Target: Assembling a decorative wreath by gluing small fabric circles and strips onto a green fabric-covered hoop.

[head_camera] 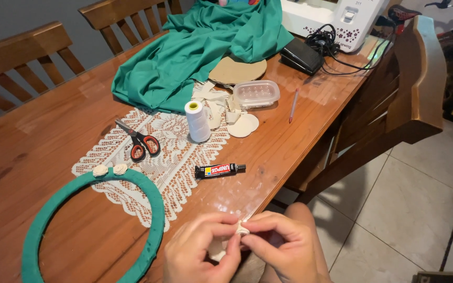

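Observation:
My left hand (200, 251) and my right hand (281, 246) meet at the table's near edge, both pinching a small cream fabric piece (242, 228) between the fingertips. More cream fabric hangs below the left fingers. A green fabric-wrapped ring (155, 209) lies on the table to the left, with two small cream fabric rosettes (109, 169) on its top edge. A black glue tube (218, 170) lies just beyond my hands.
Red-handled scissors (140, 141) and a white thread spool (197, 121) rest on a lace runner (169, 157). Farther back are cream fabric circles (243, 126), a clear plastic box (256, 94), a pencil (293, 105), green cloth (200, 47), a black foot pedal (301, 56) and a sewing machine (336, 18). Wooden chairs surround the table.

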